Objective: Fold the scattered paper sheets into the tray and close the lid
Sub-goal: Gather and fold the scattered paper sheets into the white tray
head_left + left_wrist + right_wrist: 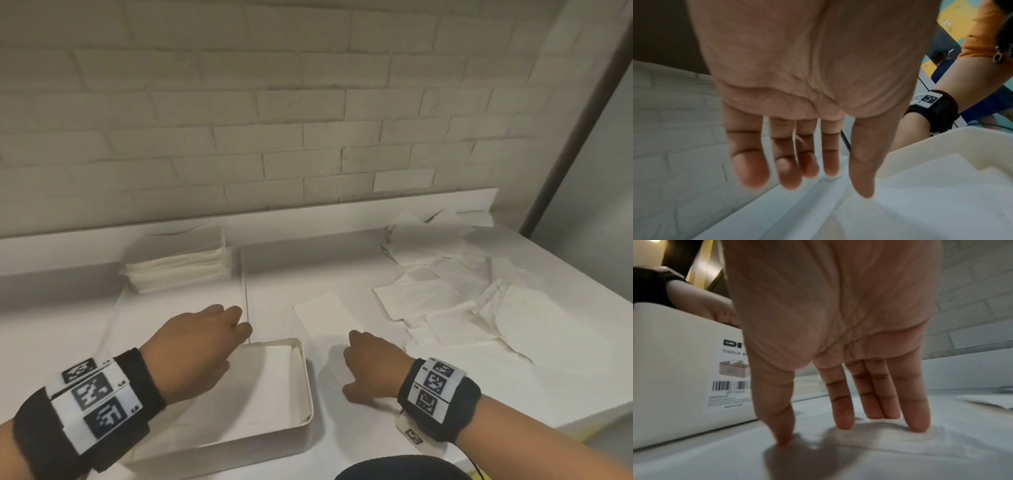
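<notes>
A white tray (306,373) stands at the table's front and holds folded paper sheets (274,380). My left hand (236,322) hovers over the tray's far left corner, and in the left wrist view its fingers (748,170) are straight and hold nothing above the tray rim (941,139). My right hand (359,346) rests to the right of the tray. Its fingertips (844,421) press on a folded sheet (890,444) that lies flat on the table (325,315). A thin flat white panel (178,315), which looks like the lid, lies behind the tray.
A stack of folded sheets (178,263) sits at the back left by the wall. Several loose unfolded sheets (462,294) are scattered over the right of the table. The tray's labelled wall (674,369) is close on the left of my right hand. The table's edge (565,421) runs at the right.
</notes>
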A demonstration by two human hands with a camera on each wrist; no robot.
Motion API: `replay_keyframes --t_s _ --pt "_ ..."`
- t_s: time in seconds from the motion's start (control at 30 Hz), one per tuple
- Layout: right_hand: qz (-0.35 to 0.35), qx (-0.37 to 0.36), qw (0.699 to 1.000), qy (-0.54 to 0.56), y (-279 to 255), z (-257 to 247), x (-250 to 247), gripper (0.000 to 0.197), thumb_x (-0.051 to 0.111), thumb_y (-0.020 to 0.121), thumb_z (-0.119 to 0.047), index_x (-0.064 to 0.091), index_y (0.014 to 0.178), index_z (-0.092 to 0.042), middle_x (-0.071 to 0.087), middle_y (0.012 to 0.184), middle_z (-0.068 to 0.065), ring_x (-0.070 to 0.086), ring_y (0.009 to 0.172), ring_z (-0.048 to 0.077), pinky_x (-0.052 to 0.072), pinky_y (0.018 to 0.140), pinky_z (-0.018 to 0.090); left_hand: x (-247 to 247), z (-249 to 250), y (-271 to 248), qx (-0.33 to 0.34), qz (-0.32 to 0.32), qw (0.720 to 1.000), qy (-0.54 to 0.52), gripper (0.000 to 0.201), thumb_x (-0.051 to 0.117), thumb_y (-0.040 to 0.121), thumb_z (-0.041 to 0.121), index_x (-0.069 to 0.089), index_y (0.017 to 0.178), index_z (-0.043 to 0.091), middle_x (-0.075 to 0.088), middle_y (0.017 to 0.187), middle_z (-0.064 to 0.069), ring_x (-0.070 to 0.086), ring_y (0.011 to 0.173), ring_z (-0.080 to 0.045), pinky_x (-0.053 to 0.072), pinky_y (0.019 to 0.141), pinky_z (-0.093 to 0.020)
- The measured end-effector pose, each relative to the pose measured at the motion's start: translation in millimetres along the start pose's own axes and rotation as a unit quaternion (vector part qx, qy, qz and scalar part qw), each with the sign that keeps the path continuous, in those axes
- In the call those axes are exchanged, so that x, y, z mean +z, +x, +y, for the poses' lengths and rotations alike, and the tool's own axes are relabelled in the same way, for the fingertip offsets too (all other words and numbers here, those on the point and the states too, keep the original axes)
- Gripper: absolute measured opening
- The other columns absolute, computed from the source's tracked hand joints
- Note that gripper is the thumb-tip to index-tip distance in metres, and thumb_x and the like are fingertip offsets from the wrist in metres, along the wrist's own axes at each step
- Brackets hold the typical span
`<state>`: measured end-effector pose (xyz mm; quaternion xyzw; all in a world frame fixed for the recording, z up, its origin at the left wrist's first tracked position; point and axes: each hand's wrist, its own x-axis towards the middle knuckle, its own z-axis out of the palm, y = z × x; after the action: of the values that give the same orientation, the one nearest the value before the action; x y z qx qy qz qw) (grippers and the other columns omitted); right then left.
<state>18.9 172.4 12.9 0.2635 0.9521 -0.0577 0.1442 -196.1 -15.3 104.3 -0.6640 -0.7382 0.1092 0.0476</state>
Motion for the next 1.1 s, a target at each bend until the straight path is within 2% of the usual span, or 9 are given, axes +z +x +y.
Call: replay_keyframes --t_s 0.17,0.37,0.47,0.53,0.63,0.8,0.97,1.03,1.1 --pt "0.004 0.009 1.000 -0.020 5.9 0.4 8.5 0.020 0.045 0.088 -0.011 0.040 0.069 -0.013 0.030 0.097 0.001 0.036 0.083 0.020 0.025 0.053 0.022 7.7 -0.8 -2.4 0.018 -0.210 0.965 -0.155 0.036 0.045 0.097 0.041 0.050 0.132 0.046 0.049 0.129 0.020 0.047 0.112 0.000 0.036 0.101 -0.019" --pt "-0.025 0.015 0.992 0.122 13.5 27.9 -1.5 0.028 0.052 0.089 -0.026 0.062 0.065 -0.014 0.062 0.077 0.004 0.059 0.071 0.019 0.044 0.065 0.029 13.7 -2.7 -2.8 0.034 -0.354 0.912 -0.206 0.049 0.050 0.089 0.050 0.037 0.136 0.062 0.028 0.152 0.027 0.034 0.137 -0.001 0.026 0.117 -0.028" --pt "0.013 0.002 0.995 0.098 4.7 35.8 -20.7 0.027 0.050 0.093 -0.029 0.069 0.081 -0.015 0.069 0.095 0.003 0.061 0.090 0.020 0.047 0.081 0.032 1.4 -5.1 -2.9 0.016 -0.340 0.898 -0.277 0.045 0.055 0.081 0.057 0.046 0.124 0.067 0.045 0.137 0.027 0.058 0.103 0.002 0.056 0.087 -0.027" --pt "0.102 -0.003 0.986 0.133 -5.3 40.1 -40.6 0.021 0.053 0.090 -0.029 0.068 0.092 -0.014 0.067 0.095 0.002 0.061 0.087 0.020 0.048 0.079 0.032 -11.1 -5.5 -0.7 0.014 -0.286 0.911 -0.299 0.037 0.059 0.087 0.050 0.056 0.124 0.052 0.058 0.121 0.019 0.058 0.078 0.006 0.053 0.068 -0.015" --pt "0.181 -0.037 0.918 0.350 -24.7 33.8 -78.0 0.009 0.057 0.078 -0.027 0.061 0.078 -0.019 0.070 0.088 0.007 0.060 0.071 0.018 0.045 0.065 0.032 -29.0 -5.7 8.1 0.020 -0.082 0.963 -0.254 0.055 0.063 0.087 0.052 0.043 0.137 0.042 0.046 0.132 0.021 0.050 0.105 0.010 0.037 0.087 -0.004" --pt "0.177 -0.193 0.816 0.515 -47.6 -15.3 -122.6 0.013 0.051 0.084 -0.009 0.050 0.078 -0.020 0.060 0.083 0.024 0.047 0.071 0.014 0.037 0.061 0.024 -50.3 10.7 28.5 0.064 0.121 0.946 -0.295 0.098 0.074 0.073 0.050 0.013 0.149 0.043 0.022 0.142 0.029 0.015 0.138 0.005 0.017 0.113 -0.019" --pt "0.221 -0.202 0.729 0.616 -49.3 -39.2 -134.4 0.012 0.052 0.087 -0.012 0.048 0.080 -0.021 0.046 0.071 0.006 0.041 0.058 0.013 0.035 0.051 0.023 -53.2 -1.4 30.9 0.059 0.053 0.848 -0.523 0.034 0.074 0.078 0.024 0.066 0.109 0.012 0.072 0.108 -0.007 0.067 0.102 -0.028 0.050 0.097 -0.047" --pt "0.208 -0.162 0.745 0.613 -47.3 -40.5 -127.1 0.015 0.055 0.085 -0.010 0.049 0.086 -0.023 0.050 0.070 0.007 0.046 0.056 0.016 0.038 0.050 0.026 -53.3 -17.5 22.2 0.056 -0.014 0.817 -0.573 0.026 0.070 0.080 0.022 0.070 0.102 0.009 0.074 0.101 -0.011 0.070 0.088 -0.027 0.055 0.086 -0.039" --pt "0.166 -0.136 0.807 0.550 -44.4 -45.9 -111.9 0.029 0.061 0.087 -0.007 0.047 0.103 -0.027 0.056 0.070 0.002 0.051 0.055 0.017 0.042 0.050 0.028 -48.1 -31.5 14.3 0.058 -0.057 0.867 -0.491 0.010 0.067 0.083 0.023 0.070 0.091 0.019 0.073 0.087 0.001 0.064 0.074 -0.010 0.052 0.074 -0.028"
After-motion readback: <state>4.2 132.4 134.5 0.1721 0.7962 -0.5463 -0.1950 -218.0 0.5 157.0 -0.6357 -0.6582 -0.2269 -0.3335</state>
